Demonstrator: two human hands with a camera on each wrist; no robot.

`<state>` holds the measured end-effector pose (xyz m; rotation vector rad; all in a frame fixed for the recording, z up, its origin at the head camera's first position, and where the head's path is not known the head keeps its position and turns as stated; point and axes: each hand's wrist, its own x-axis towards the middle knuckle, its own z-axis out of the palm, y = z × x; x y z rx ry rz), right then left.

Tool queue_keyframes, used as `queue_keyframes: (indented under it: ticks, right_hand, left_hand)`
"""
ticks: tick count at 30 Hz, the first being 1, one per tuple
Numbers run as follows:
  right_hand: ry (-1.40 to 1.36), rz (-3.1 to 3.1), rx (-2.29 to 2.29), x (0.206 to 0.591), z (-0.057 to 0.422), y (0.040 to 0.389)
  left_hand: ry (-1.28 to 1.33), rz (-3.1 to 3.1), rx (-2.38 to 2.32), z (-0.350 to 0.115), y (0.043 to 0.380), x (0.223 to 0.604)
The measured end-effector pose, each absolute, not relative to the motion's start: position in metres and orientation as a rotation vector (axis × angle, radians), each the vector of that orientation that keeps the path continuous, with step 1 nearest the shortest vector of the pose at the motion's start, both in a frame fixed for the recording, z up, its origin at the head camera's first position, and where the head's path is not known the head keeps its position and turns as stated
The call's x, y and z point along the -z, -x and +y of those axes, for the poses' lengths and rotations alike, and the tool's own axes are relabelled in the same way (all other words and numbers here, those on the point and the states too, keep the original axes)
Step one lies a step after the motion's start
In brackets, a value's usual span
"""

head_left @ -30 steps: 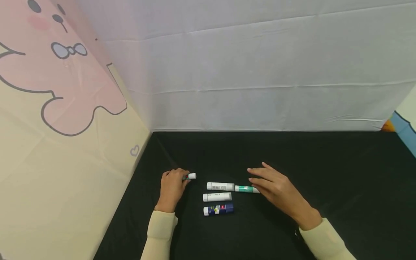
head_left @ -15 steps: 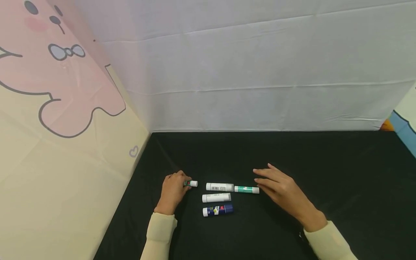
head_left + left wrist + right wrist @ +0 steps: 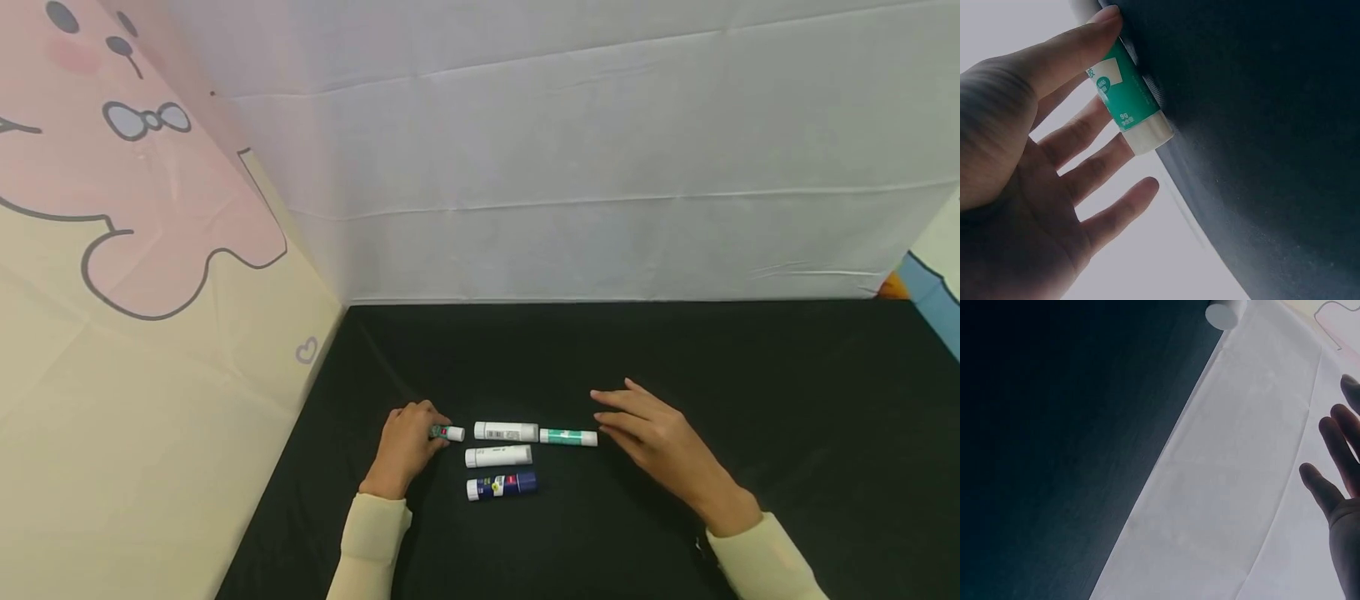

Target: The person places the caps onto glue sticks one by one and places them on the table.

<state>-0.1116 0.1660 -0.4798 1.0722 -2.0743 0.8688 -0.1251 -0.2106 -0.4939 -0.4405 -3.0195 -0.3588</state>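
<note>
My left hand [image 3: 405, 446] pinches a small green-and-white glue stick [image 3: 1127, 90] between thumb and fingers; one white end points right. In the head view that end lies just left of a white glue stick [image 3: 506, 432]. Lined up at that stick's right end is another green-and-white glue stick [image 3: 568, 437]. My right hand [image 3: 667, 446] hovers beside it with relaxed fingers, holding nothing. In front lie a second white glue stick [image 3: 498, 456] and a navy glue stick [image 3: 502, 486]. The right wrist view catches only a round white stick end [image 3: 1222, 315] at its top.
A black cloth [image 3: 750, 375] covers the table. Behind it hangs a white sheet [image 3: 585, 150], and on the left a cream sheet [image 3: 150, 400] printed with a pink animal figure.
My left hand has moved the held glue stick nearer to me and right, toward the white one. The right hand has drawn back slightly to the right from the other green glue stick.
</note>
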Motion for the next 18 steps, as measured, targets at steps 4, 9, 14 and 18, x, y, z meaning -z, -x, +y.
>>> queue_keyframes:
  ticks: [4,9,14,18]
  right_hand:
    - [-1.059,-2.083,-0.861,0.481,0.169,0.111]
    - [-1.043,-2.086,-0.859,0.483,0.173,0.112]
    - [-1.028,-2.075,-0.864,0.483,0.177,0.113]
    - [-0.993,-2.113,-0.856,0.483,0.182,0.110]
  left_hand:
    - [0.443,-3.014,0.366,-0.212,0.125,0.495]
    - [0.438,-3.019,0.386,-0.213,0.126,0.495]
    - [0.447,-3.023,0.384,-0.215,0.127,0.497]
    - [0.444,-3.023,0.413,-0.218,0.125,0.495]
